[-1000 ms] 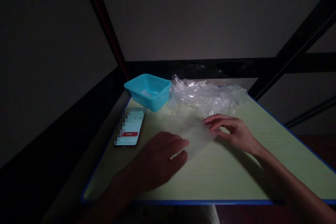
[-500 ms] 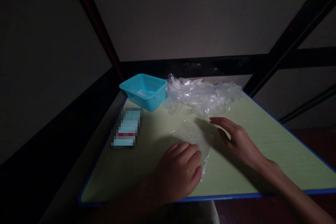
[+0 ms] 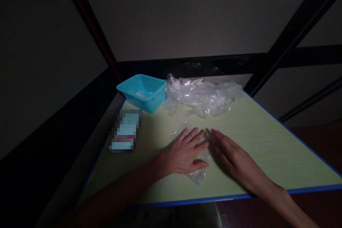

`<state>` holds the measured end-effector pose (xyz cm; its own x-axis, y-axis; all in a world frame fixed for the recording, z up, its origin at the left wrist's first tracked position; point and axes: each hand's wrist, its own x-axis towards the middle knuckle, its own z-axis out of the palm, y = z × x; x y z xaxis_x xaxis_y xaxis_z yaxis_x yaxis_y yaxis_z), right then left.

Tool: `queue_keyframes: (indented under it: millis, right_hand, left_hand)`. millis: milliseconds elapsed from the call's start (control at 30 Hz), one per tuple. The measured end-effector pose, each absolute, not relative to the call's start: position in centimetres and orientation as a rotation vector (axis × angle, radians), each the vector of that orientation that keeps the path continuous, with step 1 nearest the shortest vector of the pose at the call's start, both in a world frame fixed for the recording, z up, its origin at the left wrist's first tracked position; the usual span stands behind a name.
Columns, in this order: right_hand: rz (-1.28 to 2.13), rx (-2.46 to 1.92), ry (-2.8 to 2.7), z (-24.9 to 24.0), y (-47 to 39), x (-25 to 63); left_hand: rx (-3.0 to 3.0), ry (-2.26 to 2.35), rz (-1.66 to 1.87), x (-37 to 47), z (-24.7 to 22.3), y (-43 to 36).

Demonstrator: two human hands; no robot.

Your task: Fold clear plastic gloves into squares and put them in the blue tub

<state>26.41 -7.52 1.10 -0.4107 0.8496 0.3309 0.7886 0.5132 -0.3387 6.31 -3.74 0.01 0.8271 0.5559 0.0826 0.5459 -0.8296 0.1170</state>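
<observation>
A clear plastic bag point(image 3: 198, 177) lies flat on the table near its front edge. My left hand point(image 3: 187, 153) rests palm down on top of it, fingers spread, covering much of its middle. Just right of the bag, my right hand point(image 3: 232, 155) is stretched out on its edge with the fingers straight, its fingertips close to the bag's right side. Whether those fingertips touch the bag I cannot tell. Neither hand grips anything.
At the back of the pale, blue-edged table point(image 3: 269, 149) lies a heap of crumpled clear plastic bags point(image 3: 203, 96). A blue plastic basin point(image 3: 155, 101) stands at the back left, a small pale piece inside. In front of it is a pixelated flat object point(image 3: 125, 130).
My left hand has opened from a curled shape and moved forward, flattening onto the bag. My right hand has come down and left, closer to the bag. The view has shifted slightly.
</observation>
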Motion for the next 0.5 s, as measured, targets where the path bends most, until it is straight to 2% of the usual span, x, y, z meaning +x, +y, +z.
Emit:
queue_keyframes:
  millis: [500]
  right_hand:
    - [0.098,-1.123,-2.565,1.4,-10.0,27.2]
  left_hand:
    - [2.878,0.892,0.166,6.3,0.5,-3.6]
